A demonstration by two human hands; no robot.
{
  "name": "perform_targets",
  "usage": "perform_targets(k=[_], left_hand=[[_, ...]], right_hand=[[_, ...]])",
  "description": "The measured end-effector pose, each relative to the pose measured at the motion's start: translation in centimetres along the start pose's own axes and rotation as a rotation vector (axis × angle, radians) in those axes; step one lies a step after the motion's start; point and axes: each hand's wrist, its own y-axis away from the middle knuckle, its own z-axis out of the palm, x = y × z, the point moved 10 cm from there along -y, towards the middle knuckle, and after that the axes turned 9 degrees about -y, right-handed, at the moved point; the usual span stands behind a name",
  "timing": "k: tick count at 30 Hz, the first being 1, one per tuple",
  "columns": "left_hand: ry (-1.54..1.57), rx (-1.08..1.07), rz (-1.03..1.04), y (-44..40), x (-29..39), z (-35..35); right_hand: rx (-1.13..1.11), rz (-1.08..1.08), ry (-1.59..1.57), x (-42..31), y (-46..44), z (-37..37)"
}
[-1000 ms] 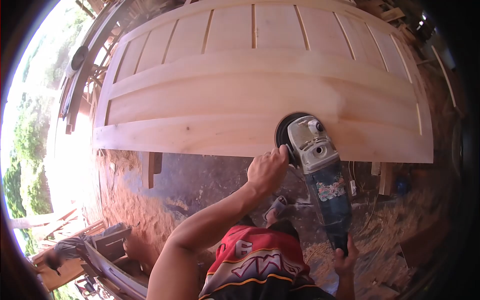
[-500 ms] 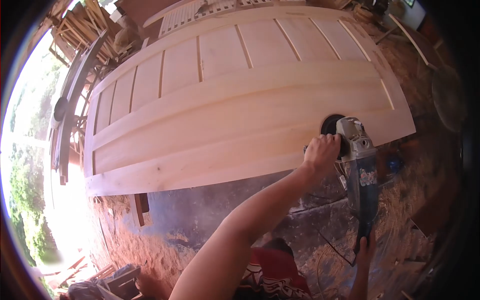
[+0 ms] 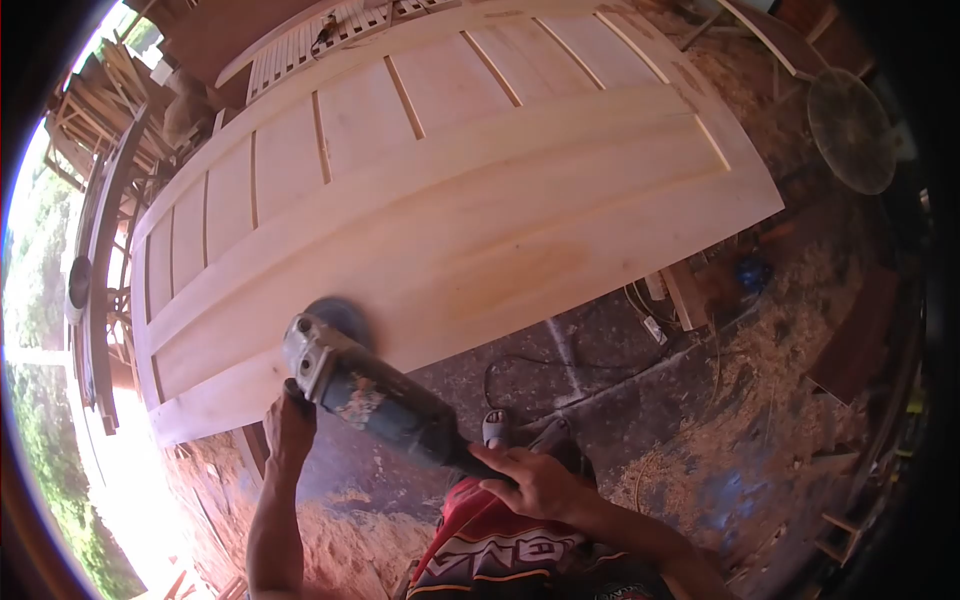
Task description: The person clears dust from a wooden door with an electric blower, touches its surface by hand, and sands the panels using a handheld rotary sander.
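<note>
The left hand (image 3: 290,420), left of centre in the lower half of the head view, is closed round the side handle of a power tool (image 3: 395,405). The right hand (image 3: 540,483), at lower centre, wraps the rear grip; its fingers are partly hidden, so how tightly they press cannot be told. The tool slants from lower centre up to the left, its round disc (image 3: 345,316) on or just over the near part of a grooved wooden panel (image 3: 400,260), which spans the upper middle of the frame. Holding the tool at both head and tail probably steadies it against the disc's pull. The panel likely lies flat, raised above the floor (image 3: 520,385) on supports such as the wooden block (image 3: 685,295) at right, to bring its face within comfortable reach. The left forearm rises almost straight from the bottom edge; the right comes in from the lower right, bent across the body, wrist low.
</note>
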Motion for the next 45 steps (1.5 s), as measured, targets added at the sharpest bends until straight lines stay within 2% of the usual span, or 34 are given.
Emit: perform_targets(k=[2, 4, 8, 9, 11, 16, 19, 24, 26, 27, 28, 30, 32, 33, 35, 37, 39, 41, 43, 45], left_hand=[[-0.027, -0.016, -0.078, 0.9, -1.7, -0.1], [0.012, 0.015, -0.064, 1.6, -0.2, 0.2], [0.028, -0.077, -0.121, 2.7, 8.4, -0.1], [0.021, -0.011, -0.054, 2.7, 10.6, 1.4], [0.055, -0.146, -0.071, 2.5, 17.8, 2.0], [0.148, -0.198, 0.086, 2.0, 37.4, 1.2], [0.171, -0.164, 0.295, 0.9, 49.4, 0.9], [0.166, -0.163, 0.565, -1.9, 69.8, -0.8], [0.174, -0.08, 0.686, -2.8, 77.5, -1.4], [0.175, 0.034, 0.758, -3.2, 81.0, -2.0], [0.182, 0.143, 0.827, -3.3, 83.4, -2.5], [0.225, 0.185, 0.869, -4.3, 85.6, -3.0], [0.234, 0.19, 0.865, -4.7, 85.4, -3.0], [0.225, 0.179, 0.844, -5.3, 83.9, -2.7], [0.21, 0.089, 0.747, -6.2, 78.6, -2.5], [0.159, 0.03, 0.626, -7.1, 70.7, -1.2], [0.173, -0.033, 0.476, -6.5, 61.3, -1.9], [0.197, 0.023, 0.356, -5.3, 51.2, -0.6], [0.096, -0.039, 0.151, -3.8, 41.3, -0.3], [0.056, 0.043, 0.09, -2.3, 33.5, -0.9]], right_hand=[[-0.074, -0.029, 0.035, 0.3, -1.1, 1.3], [-0.062, -0.04, 0.028, 0.7, -0.4, -0.2], [0.0, 0.035, 0.065, 2.2, 3.4, -7.6], [0.057, -0.004, 0.053, 3.0, 5.0, -10.1], [0.124, -0.017, 0.07, 5.2, 8.5, -15.4], [0.211, 0.135, 0.125, 11.8, 17.4, -28.6], [0.393, 0.102, 0.198, 15.9, 23.4, -35.8], [0.656, 0.341, 0.168, 23.5, 32.6, -46.1], [0.753, 0.433, 0.028, 25.6, 34.9, -49.1], [0.801, 0.431, 0.016, 25.2, 34.5, -50.1], [0.846, 0.435, 0.007, 24.6, 34.2, -51.1], [0.886, 0.394, 0.099, 24.3, 33.8, -52.5], [0.886, 0.25, 0.342, 24.6, 32.5, -52.7], [0.846, 0.261, 0.294, 25.5, 32.7, -52.0], [0.68, 0.378, 0.097, 22.3, 29.0, -49.1], [0.551, 0.355, -0.014, 20.5, 25.8, -46.1], [0.505, 0.176, -0.028, 17.5, 21.8, -42.4], [0.41, -0.072, 0.167, 14.9, 17.7, -38.0], [0.213, -0.009, 0.046, 11.7, 12.8, -33.8], [0.115, -0.078, -0.031, 10.0, 9.1, -29.5]])
